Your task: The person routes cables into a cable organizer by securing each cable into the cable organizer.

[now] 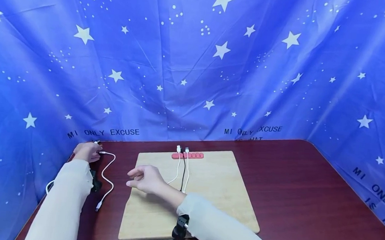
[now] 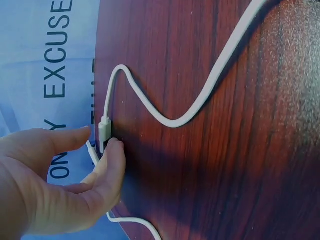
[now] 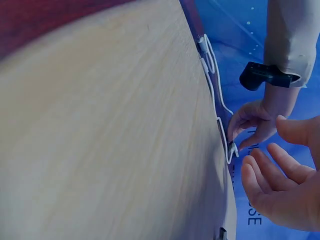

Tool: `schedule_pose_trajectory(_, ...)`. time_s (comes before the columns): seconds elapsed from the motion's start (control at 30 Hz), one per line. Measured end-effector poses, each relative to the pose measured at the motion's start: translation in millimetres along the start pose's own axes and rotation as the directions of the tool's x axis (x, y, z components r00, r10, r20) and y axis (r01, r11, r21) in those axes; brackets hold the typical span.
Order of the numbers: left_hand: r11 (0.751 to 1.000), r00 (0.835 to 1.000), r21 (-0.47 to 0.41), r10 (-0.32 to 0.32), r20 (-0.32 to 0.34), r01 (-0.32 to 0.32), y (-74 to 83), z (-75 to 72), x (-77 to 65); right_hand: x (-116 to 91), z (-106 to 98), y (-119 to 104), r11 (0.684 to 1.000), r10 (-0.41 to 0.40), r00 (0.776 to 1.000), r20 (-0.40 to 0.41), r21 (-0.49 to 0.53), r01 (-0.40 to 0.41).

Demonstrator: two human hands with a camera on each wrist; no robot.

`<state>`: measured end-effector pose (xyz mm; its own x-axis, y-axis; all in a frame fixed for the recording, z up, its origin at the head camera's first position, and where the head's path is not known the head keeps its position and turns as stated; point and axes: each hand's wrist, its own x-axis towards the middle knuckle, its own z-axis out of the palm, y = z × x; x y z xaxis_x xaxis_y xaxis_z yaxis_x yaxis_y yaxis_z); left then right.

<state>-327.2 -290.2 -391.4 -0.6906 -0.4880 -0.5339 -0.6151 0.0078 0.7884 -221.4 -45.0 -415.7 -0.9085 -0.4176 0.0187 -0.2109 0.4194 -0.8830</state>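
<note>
My left hand [image 1: 88, 151] is at the table's back left corner, thumb and fingers apart around a white cable plug [image 2: 91, 152]. Close by its fingertips lies the plug [image 2: 104, 131] of another white cable [image 1: 108, 177], which winds toward the front of the table. The right hand [image 1: 147, 178] hovers over the left part of a wooden board [image 1: 213, 204], fingers loosely bent and holding nothing. At the board's back edge, a red cable holder [image 1: 194, 155] carries two white cables [image 1: 188, 172] and a black cable [image 1: 183, 168], their plugs pointing away.
The dark red wooden table [image 1: 292, 188] extends right of the board. A blue curtain [image 1: 183, 59] with stars hangs along its back and sides. More white cable [image 1: 49, 186] shows at the left edge, beside the left sleeve. Each wrist wears a black camera [image 1: 179, 228].
</note>
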Motion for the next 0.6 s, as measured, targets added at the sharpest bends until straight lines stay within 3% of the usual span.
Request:
schedule_pose_trajectory(0.2,0.999,0.999,0.038,0.033,-0.006,-0.033,-2.3,3.9,-0.3,8.0,12.4,-2.9,1.0,-0.009,1.0,0.0,0.025,0.009)
schedule_pose_trajectory(0.3,0.99,0.996,0.112,0.085,-0.004,-0.084,-5.4,5.1,-0.6,9.4,20.3,-6.9,1.0,-0.007,1.0,0.006,0.03,0.006)
schedule_pose_trajectory(0.47,0.968,0.994,0.233,0.107,-0.036,-0.096,-5.5,5.5,-1.8,10.0,29.4,-15.1,0.999,0.009,1.0,0.015,0.038,-0.01)
schedule_pose_trajectory(0.6,0.97,0.993,0.22,0.116,-0.035,-0.106,-2.7,4.4,-2.2,11.0,33.2,-17.7,0.999,0.028,1.0,0.013,0.031,-0.029)
